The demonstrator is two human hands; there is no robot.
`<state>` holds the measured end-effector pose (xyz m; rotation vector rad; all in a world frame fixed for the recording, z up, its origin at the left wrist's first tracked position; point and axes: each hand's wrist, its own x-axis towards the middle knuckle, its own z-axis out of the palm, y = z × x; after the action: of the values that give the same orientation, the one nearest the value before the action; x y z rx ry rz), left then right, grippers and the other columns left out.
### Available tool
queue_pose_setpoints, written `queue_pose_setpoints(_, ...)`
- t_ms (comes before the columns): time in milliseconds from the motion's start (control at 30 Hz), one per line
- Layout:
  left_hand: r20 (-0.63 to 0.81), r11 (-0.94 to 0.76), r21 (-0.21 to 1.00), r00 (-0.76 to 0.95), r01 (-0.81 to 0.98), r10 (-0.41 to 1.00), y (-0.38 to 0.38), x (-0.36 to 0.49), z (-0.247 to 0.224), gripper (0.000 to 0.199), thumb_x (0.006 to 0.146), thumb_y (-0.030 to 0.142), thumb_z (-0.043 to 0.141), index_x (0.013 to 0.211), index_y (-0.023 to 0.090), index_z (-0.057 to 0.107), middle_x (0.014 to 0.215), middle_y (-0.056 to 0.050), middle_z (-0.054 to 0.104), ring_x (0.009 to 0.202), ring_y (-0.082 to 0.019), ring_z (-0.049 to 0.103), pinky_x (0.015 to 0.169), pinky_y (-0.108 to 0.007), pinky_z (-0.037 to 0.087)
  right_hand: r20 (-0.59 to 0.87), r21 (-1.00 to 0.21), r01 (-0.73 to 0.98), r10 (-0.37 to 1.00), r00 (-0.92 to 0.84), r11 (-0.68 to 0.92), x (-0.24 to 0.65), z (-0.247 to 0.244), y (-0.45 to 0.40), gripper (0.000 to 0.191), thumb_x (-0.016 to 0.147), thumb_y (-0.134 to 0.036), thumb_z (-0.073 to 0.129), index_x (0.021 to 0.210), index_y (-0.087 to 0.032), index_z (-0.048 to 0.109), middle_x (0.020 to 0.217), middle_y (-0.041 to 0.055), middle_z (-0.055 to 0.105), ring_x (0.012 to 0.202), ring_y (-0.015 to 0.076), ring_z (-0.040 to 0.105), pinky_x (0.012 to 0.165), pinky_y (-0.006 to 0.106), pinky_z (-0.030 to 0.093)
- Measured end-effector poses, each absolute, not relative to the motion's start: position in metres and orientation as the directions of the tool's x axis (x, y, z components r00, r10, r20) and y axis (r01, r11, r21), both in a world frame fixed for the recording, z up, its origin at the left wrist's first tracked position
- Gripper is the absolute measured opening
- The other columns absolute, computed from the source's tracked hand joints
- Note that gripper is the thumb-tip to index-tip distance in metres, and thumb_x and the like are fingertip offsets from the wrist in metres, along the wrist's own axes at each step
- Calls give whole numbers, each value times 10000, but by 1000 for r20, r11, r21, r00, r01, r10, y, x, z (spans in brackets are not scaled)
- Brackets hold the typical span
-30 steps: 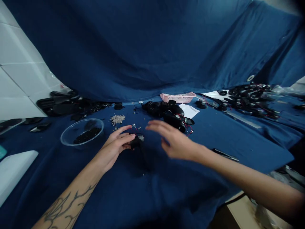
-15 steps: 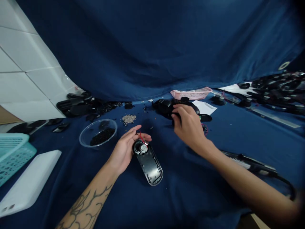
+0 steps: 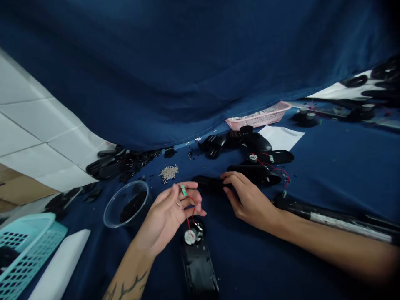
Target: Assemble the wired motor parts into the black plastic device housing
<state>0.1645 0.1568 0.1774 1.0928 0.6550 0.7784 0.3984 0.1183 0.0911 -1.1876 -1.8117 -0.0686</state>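
My left hand (image 3: 170, 212), palm up with curled fingers, pinches a small green circuit board (image 3: 183, 190). Red wires run from it to a round silver motor (image 3: 190, 237) seated in a long black plastic housing (image 3: 201, 266), which lies on the cloth below the hand. My right hand (image 3: 246, 198) grips the right end of a flat, dark, elongated plastic cover (image 3: 208, 182) between thumb and fingers. Just beyond that hand lie more black housings (image 3: 259, 173), one bearing a motor with red wires and a green board (image 3: 271, 158).
A clear plastic bowl (image 3: 108, 212) of small black parts stands at left, near a pile of tiny metal pieces (image 3: 169, 172). Further left are a turquoise basket (image 3: 40, 246) and a white block (image 3: 62, 266). A pink basket (image 3: 256, 120) sits at the back by white paper (image 3: 284, 136).
My right hand has come back from the dark parts with a black cover in its grip. The green board now shows in my left fingers, and the view has shifted.
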Motion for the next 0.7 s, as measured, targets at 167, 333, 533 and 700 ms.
queue_pose_setpoints(167, -59, 200, 948, 476, -250, 877, 154, 158, 162, 315, 994, 241, 630, 1302, 224, 691, 835, -23, 696, 724, -165, 693, 777, -364, 636, 683, -497, 698, 729, -52, 516, 405, 86, 119, 98, 1073, -214, 437, 1149, -201, 497, 1216, 115, 559, 1135, 272, 585, 939, 517, 589)
queue_pose_setpoints(333, -69, 222, 922, 430, -318, 900, 155, 148, 160, 319, 927, 302, 737, 1239, 238, 747, 960, -56, 777, 802, -197, 744, 817, -372, 656, 645, -557, 664, 763, -33, 499, 403, 89, 118, 84, 1081, -249, 447, 1126, -212, 508, 1206, 95, 565, 1120, 264, 583, 930, 523, 570)
queue_pose_setpoints(533, -72, 222, 905, 382, -363, 921, 154, 143, 158, 242, 808, 206, 865, 1040, 218, 798, 921, -46, 827, 847, -195, 792, 911, -342, 653, 583, -673, 574, 812, 22, 468, 398, 97, 113, 116, 1060, -310, 494, 1078, -213, 555, 1201, 85, 580, 1103, 273, 586, 933, 525, 542)
queue_pose_setpoints(700, -58, 169, 945, 366, -280, 929, 150, 144, 163, 380, 718, 162, 929, 1032, 242, 731, 812, -18, 811, 731, -188, 787, 854, -388, 673, 357, -891, 328, 931, 79, 313, 401, 99, 113, 294, 1034, -473, 603, 1056, -180, 626, 1019, 88, 603, 891, 236, 602, 772, 412, 563)
